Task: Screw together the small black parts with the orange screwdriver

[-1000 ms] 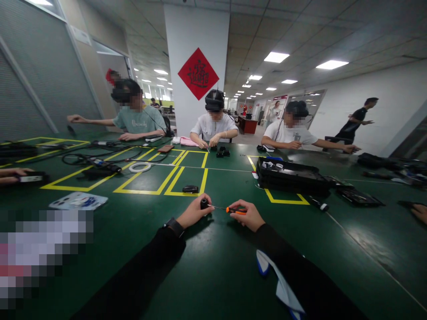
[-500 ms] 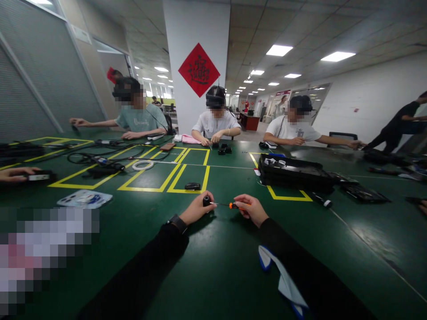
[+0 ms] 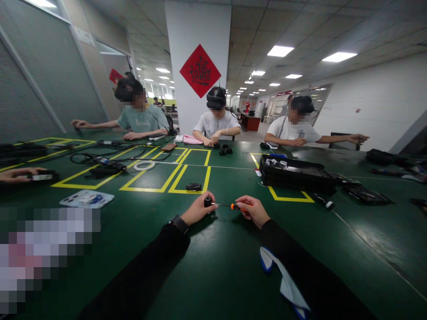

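Note:
My left hand (image 3: 196,210) is closed around a small rounded black part (image 3: 208,201), held just above the table. Between the fingers of my right hand (image 3: 256,212) is a screwdriver with an orange and black handle (image 3: 235,206). Its thin shaft points left and reaches the black part; whether the tip sits in a screw is too small to make out. Beyond my left hand, a glossy black piece (image 3: 194,187) lies inside a yellow tape outline. A grey cloth with blue edging (image 3: 289,286) rests by my right forearm.
On the green table (image 3: 207,275), a black tray with small parts (image 3: 295,173) stands right of centre. A phone in a patterned case (image 3: 87,198), a white cable coil (image 3: 144,166) and black cables lie left. Several co-workers sit around; one's hand (image 3: 23,174) holds a black device at left.
My hands keep almost the same pose, with the screwdriver still against the black part. The view has shifted slightly, and a person in dark clothes at the far right has left the picture.

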The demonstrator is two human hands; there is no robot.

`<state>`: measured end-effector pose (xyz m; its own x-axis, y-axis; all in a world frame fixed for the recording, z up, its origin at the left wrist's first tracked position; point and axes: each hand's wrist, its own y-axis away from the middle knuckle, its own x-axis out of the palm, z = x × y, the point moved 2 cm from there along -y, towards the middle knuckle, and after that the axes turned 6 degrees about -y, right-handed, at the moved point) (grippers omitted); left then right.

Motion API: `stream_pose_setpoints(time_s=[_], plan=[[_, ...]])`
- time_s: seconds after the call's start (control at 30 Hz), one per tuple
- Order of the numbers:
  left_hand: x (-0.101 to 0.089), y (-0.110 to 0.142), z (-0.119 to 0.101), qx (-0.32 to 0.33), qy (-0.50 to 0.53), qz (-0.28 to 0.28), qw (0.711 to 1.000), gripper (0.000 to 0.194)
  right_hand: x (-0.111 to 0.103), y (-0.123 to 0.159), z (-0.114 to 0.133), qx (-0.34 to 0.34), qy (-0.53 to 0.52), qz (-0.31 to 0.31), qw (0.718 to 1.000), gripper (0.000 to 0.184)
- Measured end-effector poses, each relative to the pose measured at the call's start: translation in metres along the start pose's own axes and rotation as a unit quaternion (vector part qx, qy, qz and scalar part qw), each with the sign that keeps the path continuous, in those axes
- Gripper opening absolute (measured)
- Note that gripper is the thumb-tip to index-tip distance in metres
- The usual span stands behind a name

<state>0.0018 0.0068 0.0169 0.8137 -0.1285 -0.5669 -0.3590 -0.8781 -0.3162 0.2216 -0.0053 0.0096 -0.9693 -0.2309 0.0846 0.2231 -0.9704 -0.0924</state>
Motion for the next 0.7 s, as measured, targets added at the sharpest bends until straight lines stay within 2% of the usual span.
stream_pose_setpoints(time_s=[0.27,0.5,0.7], plan=[[-0.0007,-0.0003,-0.0011,0.004,0.007,-0.009,1.0,0.02,0.0004,0.0013,0.0052,-0.032,0.053,0.034,0.998,0.027],[-0.0005,0.0,0.0009,0.003,0.003,-0.007,1.0,0.021,-0.0021,0.0002,0.0017,-0.033,0.032,0.01,0.999,0.026],[-0.0008,-0.0001,0.0009,0.011,0.0,-0.003,1.0,0.022,-0.0023,0.0007,0.0019,-0.038,0.046,0.019,0.998,0.025]])
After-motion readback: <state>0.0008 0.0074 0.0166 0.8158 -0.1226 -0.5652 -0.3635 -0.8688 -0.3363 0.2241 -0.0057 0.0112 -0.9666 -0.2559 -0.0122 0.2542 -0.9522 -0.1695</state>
